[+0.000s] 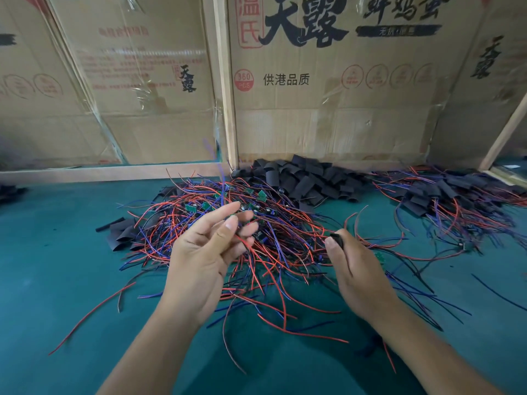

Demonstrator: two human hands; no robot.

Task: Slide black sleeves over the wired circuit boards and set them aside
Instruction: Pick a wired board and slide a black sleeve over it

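Note:
A tangled heap of small green circuit boards (263, 196) with red, blue and black wires covers the middle of the green table (57, 266). My left hand (205, 252) hovers over the heap, palm up, thumb and fingers pinching wires (245, 243) of one board. My right hand (356, 275) grips a black sleeve (337, 240) between thumb and fingers, with wires running out past it to the right. Loose black sleeves (302, 181) are piled behind the heap.
Sleeved boards (445, 201) lie in a pile at the right. A few flat sleeves (121, 232) rest left of the heap. Cardboard panels (328, 89) on wooden framing (225, 81) wall off the back of the table.

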